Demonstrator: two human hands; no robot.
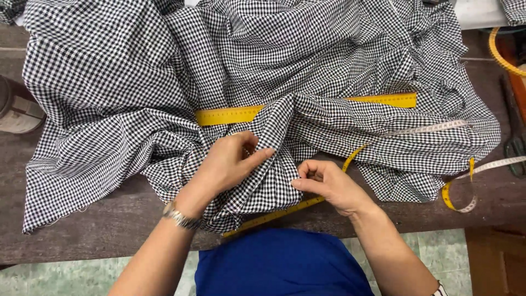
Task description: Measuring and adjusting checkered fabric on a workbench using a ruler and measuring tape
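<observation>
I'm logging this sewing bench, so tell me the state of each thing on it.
Checked fabric: spread out, bunched at the middle.
Yellow ruler: flat, partly covered by fabric.
Tape measure: unrolled, looping.
Left hand: pinching a fabric fold.
Right hand: closed on the fabric.
Scissors: lying at the table edge.

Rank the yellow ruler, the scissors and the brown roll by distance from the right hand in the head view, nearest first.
From the right hand:
1. Yellow ruler, just beyond the hand, partly under the checked fabric.
2. Scissors, at the table's right edge.
3. Brown roll, at the far left edge, past the left hand.
</observation>
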